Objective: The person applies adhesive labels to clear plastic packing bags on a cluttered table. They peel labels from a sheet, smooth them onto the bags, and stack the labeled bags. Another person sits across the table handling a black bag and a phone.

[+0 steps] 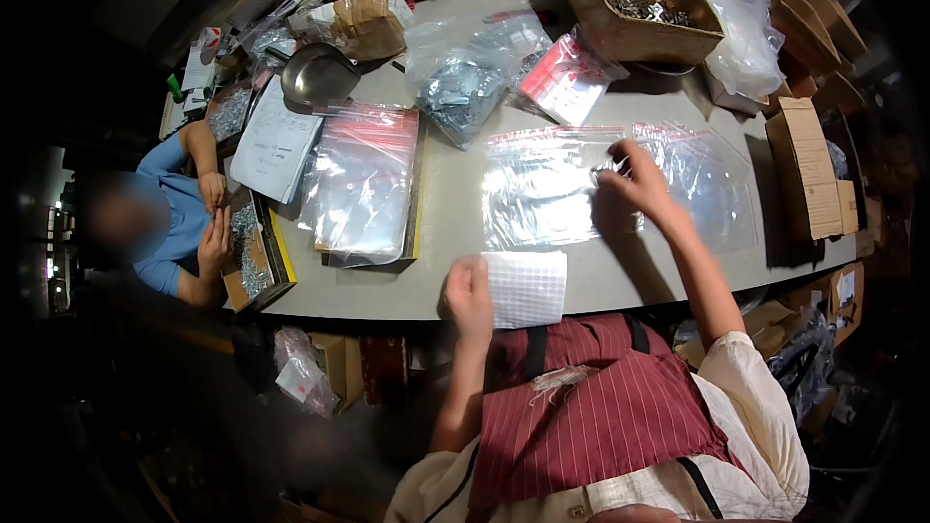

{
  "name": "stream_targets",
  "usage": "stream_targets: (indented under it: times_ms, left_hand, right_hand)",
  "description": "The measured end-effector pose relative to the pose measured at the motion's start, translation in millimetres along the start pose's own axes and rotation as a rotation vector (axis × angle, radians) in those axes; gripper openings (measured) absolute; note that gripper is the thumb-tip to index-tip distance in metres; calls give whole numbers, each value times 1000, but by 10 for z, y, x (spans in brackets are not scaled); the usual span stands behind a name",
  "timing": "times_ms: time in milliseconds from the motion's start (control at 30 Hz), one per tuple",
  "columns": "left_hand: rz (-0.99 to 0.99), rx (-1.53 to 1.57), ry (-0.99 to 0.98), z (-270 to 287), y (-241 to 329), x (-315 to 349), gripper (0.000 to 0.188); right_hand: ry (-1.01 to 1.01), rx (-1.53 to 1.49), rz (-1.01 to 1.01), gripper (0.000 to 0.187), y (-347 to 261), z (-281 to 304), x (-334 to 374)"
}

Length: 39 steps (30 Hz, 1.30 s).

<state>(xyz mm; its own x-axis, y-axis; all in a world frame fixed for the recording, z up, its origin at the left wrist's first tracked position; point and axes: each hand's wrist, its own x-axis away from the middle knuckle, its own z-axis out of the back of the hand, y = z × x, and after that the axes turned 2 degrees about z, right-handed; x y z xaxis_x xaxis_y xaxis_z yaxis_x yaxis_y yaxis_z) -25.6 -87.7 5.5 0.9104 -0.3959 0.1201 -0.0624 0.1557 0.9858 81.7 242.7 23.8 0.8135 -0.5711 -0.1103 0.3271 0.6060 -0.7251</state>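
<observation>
My right hand (635, 180) is over the row of clear zip bags, fingers bent in a pinch. A tiny dark thing shows by its thumb tip, too small to name. Under and left of it lie flat clear bags (533, 196) with red-lined tops; more clear bags (699, 184) lie to its right. My left hand (470, 296) is closed and slightly blurred, beside the left edge of a white sheet of round stickers (528, 289) at the table's near edge. What its fingers hold, if anything, is hidden.
At the left, a stack of zip bags (363, 199) lies on a tray. A person in a blue shirt (179, 203) works over a box of small metal parts (254, 257). Farther back are a metal scoop (318, 77), a bag of parts (460, 92) and a cardboard box (635, 24).
</observation>
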Motion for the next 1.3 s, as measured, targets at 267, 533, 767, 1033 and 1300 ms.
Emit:
stream_targets:
  times_ms: [267, 533, 767, 1033, 1300]
  left_hand:
    - [10, 172, -93, -109, -51, -35, 18]
    - [183, 152, -418, -196, -7, -28, 24]
    - [62, 23, -433, -202, -57, -3, 24]
    - [207, 356, -561, -121, 157, -57, 36]
    - [271, 350, -582, -103, 361, -81, 33]
  right_hand:
    - [-610, -463, -161, 36, -719, -447, 714]
    - [-483, -643, -182, 28, -583, -484, 812]
    - [-492, -758, -172, 30, -667, -415, 822]
    - [-393, -546, -4, 32, -813, -355, 836]
    - [-216, -373, 252, 34, -702, -475, 909]
